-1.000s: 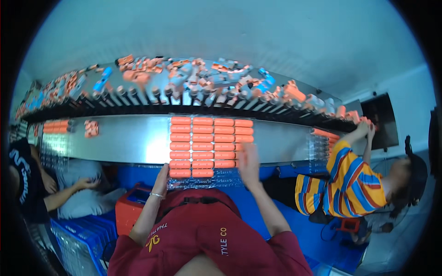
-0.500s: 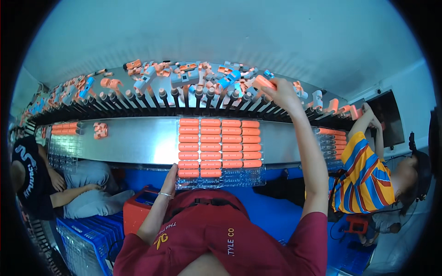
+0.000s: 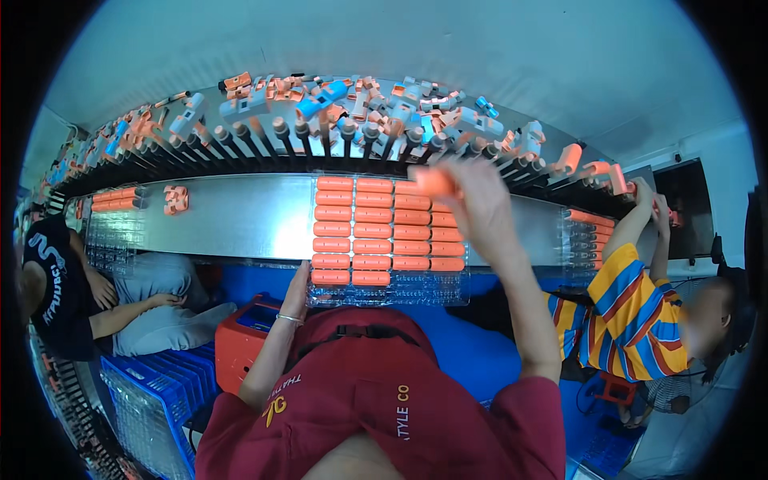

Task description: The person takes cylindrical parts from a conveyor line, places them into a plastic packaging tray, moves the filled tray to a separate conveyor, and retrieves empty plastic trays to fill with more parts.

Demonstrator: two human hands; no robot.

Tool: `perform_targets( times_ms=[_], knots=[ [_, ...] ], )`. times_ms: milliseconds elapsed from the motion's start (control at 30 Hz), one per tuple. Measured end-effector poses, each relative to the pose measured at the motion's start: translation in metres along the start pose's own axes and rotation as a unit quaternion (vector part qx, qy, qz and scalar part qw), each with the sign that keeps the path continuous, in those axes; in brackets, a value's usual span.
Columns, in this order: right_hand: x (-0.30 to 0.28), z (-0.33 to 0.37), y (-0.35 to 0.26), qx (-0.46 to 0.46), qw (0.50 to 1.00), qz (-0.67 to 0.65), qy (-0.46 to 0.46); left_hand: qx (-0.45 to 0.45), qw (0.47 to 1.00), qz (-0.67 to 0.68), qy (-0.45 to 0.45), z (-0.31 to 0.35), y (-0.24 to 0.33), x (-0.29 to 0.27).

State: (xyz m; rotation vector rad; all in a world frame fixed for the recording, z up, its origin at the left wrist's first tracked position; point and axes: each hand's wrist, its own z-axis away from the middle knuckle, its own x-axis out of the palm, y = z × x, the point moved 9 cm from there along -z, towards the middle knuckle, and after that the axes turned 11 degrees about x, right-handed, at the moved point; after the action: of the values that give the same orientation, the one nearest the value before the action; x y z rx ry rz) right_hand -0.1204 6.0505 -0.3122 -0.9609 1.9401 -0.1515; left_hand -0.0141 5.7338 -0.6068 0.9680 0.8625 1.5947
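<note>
Seeing the left hand (image 3: 295, 294) lying straight-fingered at the clear tray's (image 3: 432, 290) left edge, can't tell if it's gripping. Farther up, the right hand (image 3: 450, 192) is clamped on an orange piece (image 3: 434, 182) above the filled rows; probably light, stiff, kinda slick plastic, so I'd grab around the middle. Black posts (image 3: 348, 146) stand behind.

Rows of parts (image 3: 373, 230) lie in the tray (image 3: 428, 290), with pegs (image 3: 349, 147) lined up behind.

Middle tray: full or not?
Not full. Orange pieces fill most of the tray, but bare clear plastic shows at its near right corner. The right hand hides the far right corner.
</note>
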Motion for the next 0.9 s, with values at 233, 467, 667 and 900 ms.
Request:
perform_targets(
  times_ms=[233,467,667,900],
  knots=[
    [0.053,0.192,0.072,0.144,0.978,0.015,-0.148,-0.008,1.000,-0.024,0.000,-0.007,-0.001,-0.003],
    [0.053,0.240,0.085,0.227,0.972,0.058,0.006,-0.019,0.999,-0.028,-0.010,0.000,-0.015,-0.007],
    [-0.002,0.242,0.234,0.553,0.685,-0.434,0.191,-0.011,0.999,-0.030,-0.015,0.007,-0.005,0.005],
    [-0.065,0.043,0.232,0.474,0.814,-0.327,0.077,-0.013,0.999,-0.044,-0.014,0.008,-0.011,-0.005]
  ],
)
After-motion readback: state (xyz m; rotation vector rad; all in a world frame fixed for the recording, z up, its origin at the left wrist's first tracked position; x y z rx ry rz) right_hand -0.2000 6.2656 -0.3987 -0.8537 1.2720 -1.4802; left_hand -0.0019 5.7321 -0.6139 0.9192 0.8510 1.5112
